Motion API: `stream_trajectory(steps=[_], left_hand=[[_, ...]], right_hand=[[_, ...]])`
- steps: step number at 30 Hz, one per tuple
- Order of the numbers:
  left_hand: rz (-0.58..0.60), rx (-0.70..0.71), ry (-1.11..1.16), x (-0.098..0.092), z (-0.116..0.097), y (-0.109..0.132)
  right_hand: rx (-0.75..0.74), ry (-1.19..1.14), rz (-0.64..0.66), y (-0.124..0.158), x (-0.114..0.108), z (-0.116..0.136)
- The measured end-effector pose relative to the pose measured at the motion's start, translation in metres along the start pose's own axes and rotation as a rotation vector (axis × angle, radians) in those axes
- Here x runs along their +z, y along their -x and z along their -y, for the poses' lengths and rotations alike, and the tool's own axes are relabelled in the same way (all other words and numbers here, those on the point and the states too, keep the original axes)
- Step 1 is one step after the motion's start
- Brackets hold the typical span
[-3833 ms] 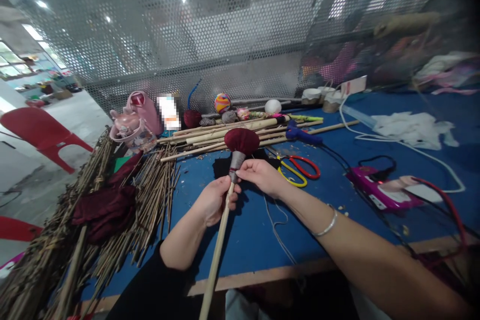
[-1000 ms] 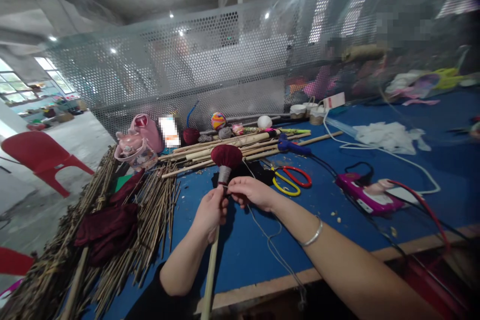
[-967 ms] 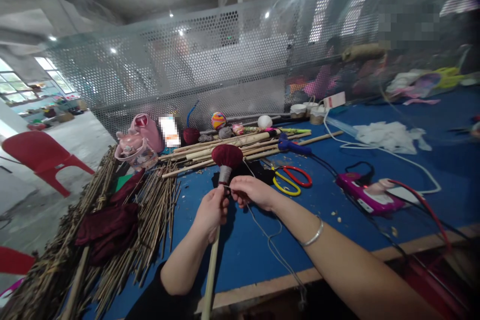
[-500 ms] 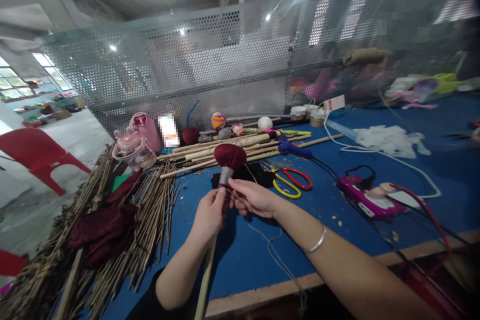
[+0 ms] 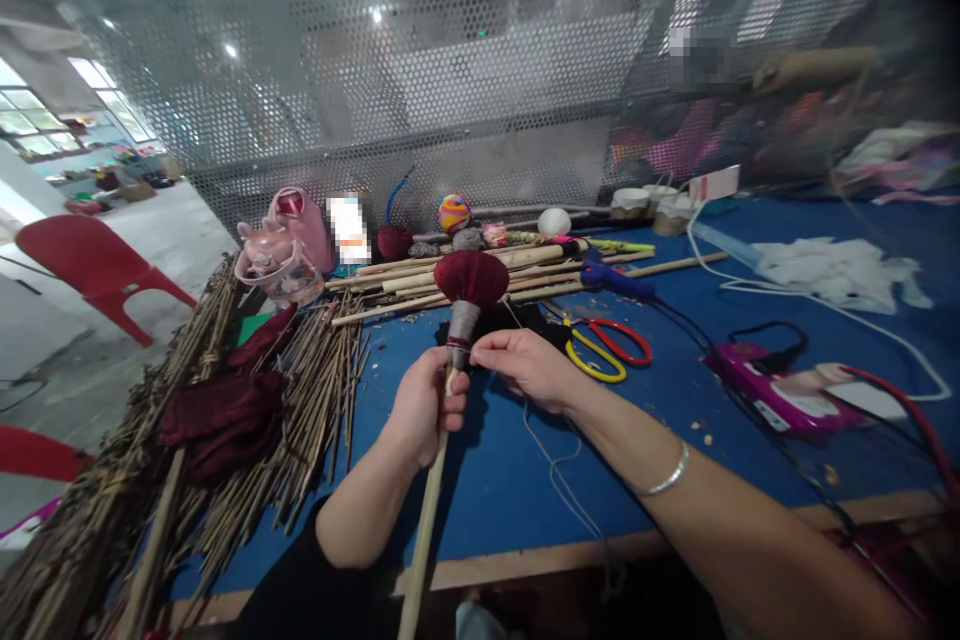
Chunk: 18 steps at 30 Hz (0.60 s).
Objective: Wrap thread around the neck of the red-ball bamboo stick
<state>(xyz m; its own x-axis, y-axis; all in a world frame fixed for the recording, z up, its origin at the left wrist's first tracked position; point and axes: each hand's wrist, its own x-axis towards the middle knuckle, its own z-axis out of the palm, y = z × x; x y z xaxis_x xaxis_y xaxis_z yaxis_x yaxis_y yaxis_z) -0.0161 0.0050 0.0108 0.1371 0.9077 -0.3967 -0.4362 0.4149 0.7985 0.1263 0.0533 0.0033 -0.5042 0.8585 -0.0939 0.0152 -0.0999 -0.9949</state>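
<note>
My left hand (image 5: 424, 404) is wrapped round a long pale wooden stick (image 5: 421, 540) that points up and away from me. The stick ends in a round dark-red cloth head (image 5: 471, 278) with a grey wound neck (image 5: 460, 324) below it. My right hand (image 5: 525, 363) pinches a thin grey string (image 5: 556, 468) right at that neck; the string trails down over the blue table (image 5: 495, 480) toward the front edge. A silver bangle sits on my right wrist.
A heap of thin twigs (image 5: 225, 420) with dark-red cloth (image 5: 222, 416) lies at left. Wooden sticks (image 5: 480, 270), yarn balls, a pink kettle (image 5: 289, 238), scissors (image 5: 604, 348), a blue glue gun (image 5: 611, 278), a pink device (image 5: 776, 390) with cables and white cloth (image 5: 832, 265) lie around. A perforated metal screen stands behind.
The camera tilted down a little. My right hand has shifted slightly at the neck of the stick, still pinching the string. My left hand keeps its grip.
</note>
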Motion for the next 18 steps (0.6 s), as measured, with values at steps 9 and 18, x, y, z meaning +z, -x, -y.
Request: stream_trajectory(steps=[9,18], left_hand=[[-0.056,0.133,-0.094,0.0033,0.0036,0.0026],[-0.022,0.085,-0.042,0.0003,0.0037,0.0008]], right_hand=[[-0.031,-0.019,0.013,0.0025,0.002,0.0007],[-0.106,0.058,-0.027,-0.0021,-0.0017,-0.0046]])
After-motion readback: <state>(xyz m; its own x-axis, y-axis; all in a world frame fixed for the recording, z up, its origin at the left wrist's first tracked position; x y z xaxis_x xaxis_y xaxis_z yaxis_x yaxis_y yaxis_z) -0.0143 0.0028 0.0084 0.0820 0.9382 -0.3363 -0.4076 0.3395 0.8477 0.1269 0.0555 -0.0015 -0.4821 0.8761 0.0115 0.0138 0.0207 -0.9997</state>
